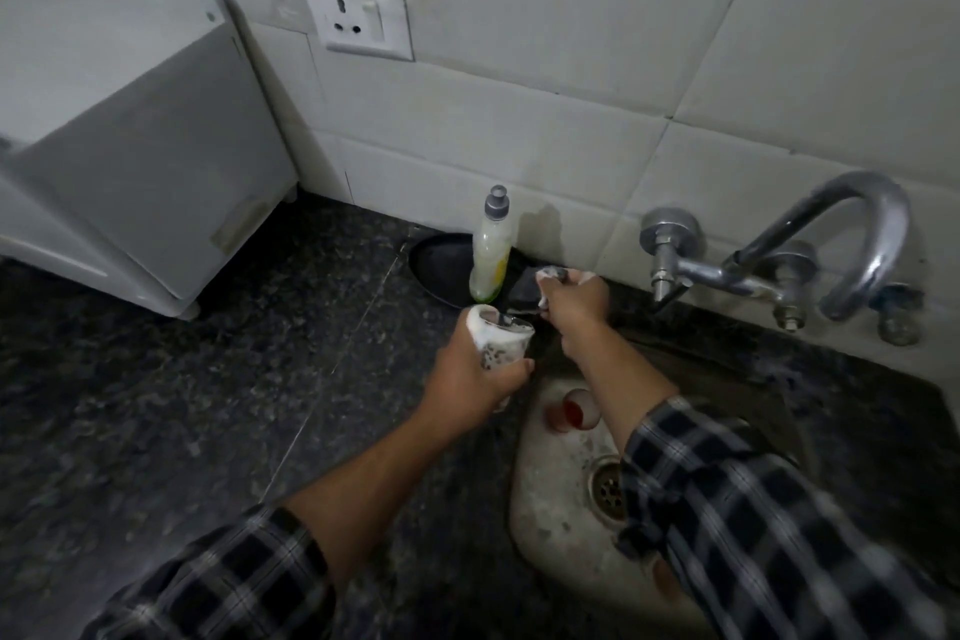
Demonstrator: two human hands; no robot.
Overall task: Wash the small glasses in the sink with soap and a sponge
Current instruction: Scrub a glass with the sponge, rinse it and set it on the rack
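A foam-coated small clear glass (501, 346) held upright left of the steel sink (550, 525); soapy grey sponge (551, 274) just beyond; red-stained glass (571, 410) lies inside.

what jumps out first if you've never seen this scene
The left hand grips a foam-coated glass at centre, over the counter beside the sink, and the right hand just behind it clutches a sudsy sponge. At right, a curved chrome tap juts from the tiled wall.

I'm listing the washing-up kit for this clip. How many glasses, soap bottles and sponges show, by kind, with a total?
Glasses: 2, a soapy glass in the left hand and a second glass in the sink
Soap bottles: 1
Sponges: 1, the sponge in the right hand
Total: 4
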